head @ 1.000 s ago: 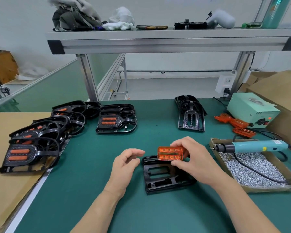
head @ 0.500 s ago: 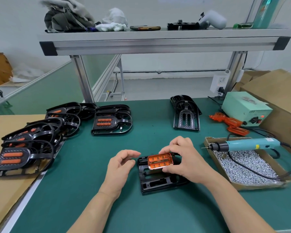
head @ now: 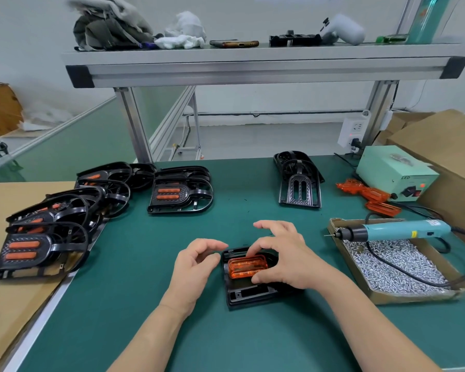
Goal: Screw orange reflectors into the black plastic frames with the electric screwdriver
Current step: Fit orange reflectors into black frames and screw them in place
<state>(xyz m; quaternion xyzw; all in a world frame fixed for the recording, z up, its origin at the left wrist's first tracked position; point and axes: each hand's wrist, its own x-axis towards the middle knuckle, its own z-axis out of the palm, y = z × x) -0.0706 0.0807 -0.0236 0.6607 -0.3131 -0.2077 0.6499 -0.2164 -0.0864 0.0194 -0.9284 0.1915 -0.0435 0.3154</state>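
Green table (head: pixel 151 264) under an aluminium shelf (head: pixel 253 68), finished frames (head: pixel 38 248) stacked at far left with orange bars already in.

Centre stage: left hand (head: pixel 196 267) just beside the black frame (head: pixel 249 294), grip loosely curled and apart, holding nothing; touching the frame's edge or not, impossible to tell. On the frame, the orange reflector (head: pixel 246 265), lying over the upper recess, slightly skewed by the look of it. Right hand (head: pixel 287 259) arched over it, grip clamped on the reflector, thumb at the near edge, fingertips at the far edge.

Seating step, most likely, with screws not yet in. To do it well: square the reflector to the recess, press down evenly until flush, then pin the frame flat with the left hand before reaching for the tool. Worth checking that the screw holes line up; hidden under the fingers.

Further right, the electric screwdriver (head: pixel 392 230) resting across a shallow cardboard tray (head: pixel 414 296), bit poking out past the left rim, cable looping through. Tray heaped with small silver screws (head: pixel 419 264). Beyond it, a large cardboard box (head: pixel 440 135) at far right, contents out of sight.
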